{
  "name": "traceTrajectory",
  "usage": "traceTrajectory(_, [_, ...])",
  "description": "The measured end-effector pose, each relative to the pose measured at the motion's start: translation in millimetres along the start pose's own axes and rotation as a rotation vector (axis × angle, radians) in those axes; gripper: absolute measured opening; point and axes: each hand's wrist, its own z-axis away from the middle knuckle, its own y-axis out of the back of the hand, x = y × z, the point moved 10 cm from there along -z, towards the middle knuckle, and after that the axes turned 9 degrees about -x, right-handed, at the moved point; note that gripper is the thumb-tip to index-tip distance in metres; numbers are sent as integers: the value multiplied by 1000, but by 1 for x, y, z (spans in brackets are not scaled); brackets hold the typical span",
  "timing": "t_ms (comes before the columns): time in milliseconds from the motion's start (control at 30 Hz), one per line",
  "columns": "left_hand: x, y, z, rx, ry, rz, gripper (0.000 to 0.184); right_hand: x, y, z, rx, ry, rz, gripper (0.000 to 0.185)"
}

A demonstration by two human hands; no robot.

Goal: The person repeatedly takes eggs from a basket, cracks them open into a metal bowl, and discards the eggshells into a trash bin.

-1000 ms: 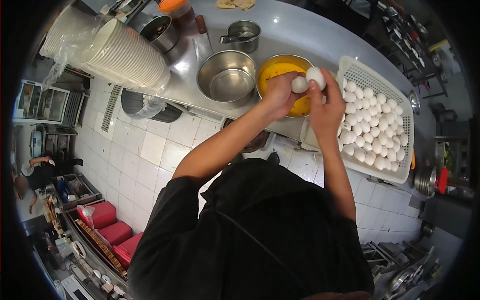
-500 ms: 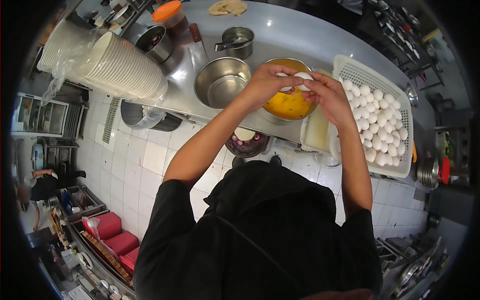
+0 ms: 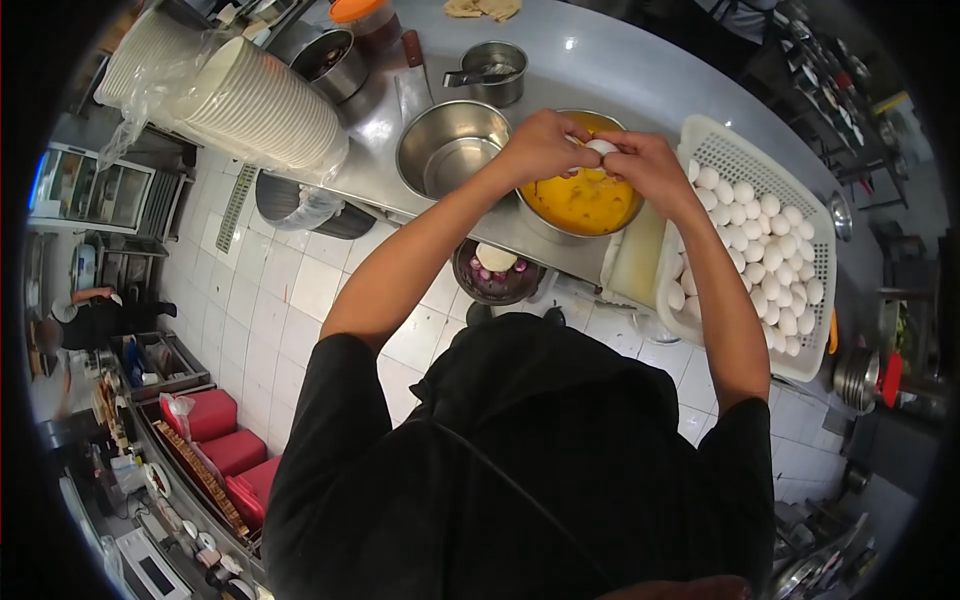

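Observation:
Over a steel bowl of yellow beaten egg (image 3: 575, 205), my two hands are close together. A white egg (image 3: 601, 147) shows between them, with the thumbs and fingertips of both hands against it. My left hand (image 3: 548, 150) is closed, and a second bit of white shell shows under its fingers, partly hidden. My right hand (image 3: 648, 168) is closed around the right side of the egg. Whether the shell is cracked I cannot make out. To the right, a white plastic basket (image 3: 708, 140) holds many white eggs (image 3: 772, 257).
Left of the egg bowl stands an empty steel bowl (image 3: 420, 150), with a small steel pot (image 3: 497, 88) behind it. A cleaver (image 3: 412, 88) lies near an orange-lidded tub (image 3: 358, 12). Stacked white containers (image 3: 265, 105) are at left. Below the counter is a bowl of onions (image 3: 490, 285).
My hands have drawn closer together over the bowl, and less of the eggs shows between the fingers. The whole view has shifted slightly.

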Motion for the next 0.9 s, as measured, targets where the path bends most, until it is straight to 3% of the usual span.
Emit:
traceTrajectory(100, [14, 5, 6, 138, -62, -274, 35, -5, 2, 0, 46, 56, 63, 43])
traceTrajectory(333, [22, 3, 15, 234, -202, -252, 43, -4, 7, 3, 119, 105, 68, 41])
traceTrajectory(500, [36, 0, 16, 233, -252, -291, 40, -17, 12, 12, 174, 140, 182, 42])
traceTrajectory(600, [42, -2, 15, 128, -254, -283, 41, -31, 15, 24, 219, 220, 330, 44])
traceTrajectory(733, [61, -2, 11, 111, -447, -480, 43, -47, 13, 38, 318, 322, 466, 46])
traceTrajectory(833, [63, 5, 4, 98, -452, -472, 46, -26, 10, 38, 326, 150, 40, 44])
traceTrajectory(900, [61, 14, 4, 101, -435, -354, 48, -30, 3, 41, 348, 113, -35, 42])
